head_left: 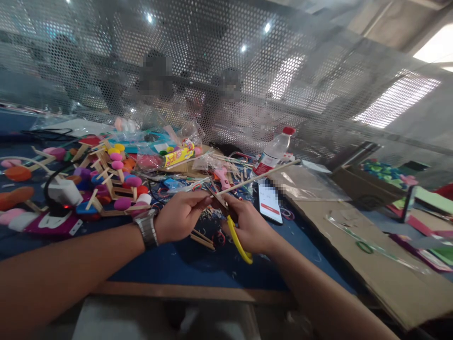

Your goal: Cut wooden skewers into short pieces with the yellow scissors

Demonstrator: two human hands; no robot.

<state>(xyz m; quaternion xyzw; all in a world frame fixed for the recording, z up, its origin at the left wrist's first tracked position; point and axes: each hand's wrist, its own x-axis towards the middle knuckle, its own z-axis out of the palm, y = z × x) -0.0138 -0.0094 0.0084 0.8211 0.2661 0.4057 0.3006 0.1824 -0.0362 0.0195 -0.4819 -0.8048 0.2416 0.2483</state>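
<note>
My right hand (pixel 253 224) is closed around a pair of scissors with a yellow handle (pixel 238 241). The metal blades (pixel 218 199) point up and left, toward my other hand. My left hand (pixel 180 215), with a metal watch on its wrist, pinches at the near end of a thin wooden stick (pixel 262 176). Its fingertips are beside the blades, and their exact contact with the stick is partly hidden. From the blades the stick slants up to the right, passing above my right hand. Below lie a few short wooden sticks (pixel 202 240) on the blue tabletop.
Stick models with coloured pompoms (pixel 122 203) crowd the left, near a purple power strip (pixel 53 224) with a white plug. A red-capped bottle (pixel 274 151) and a lit phone (pixel 270 203) stand beyond my right hand. Cardboard (pixel 354 236) covers the right side.
</note>
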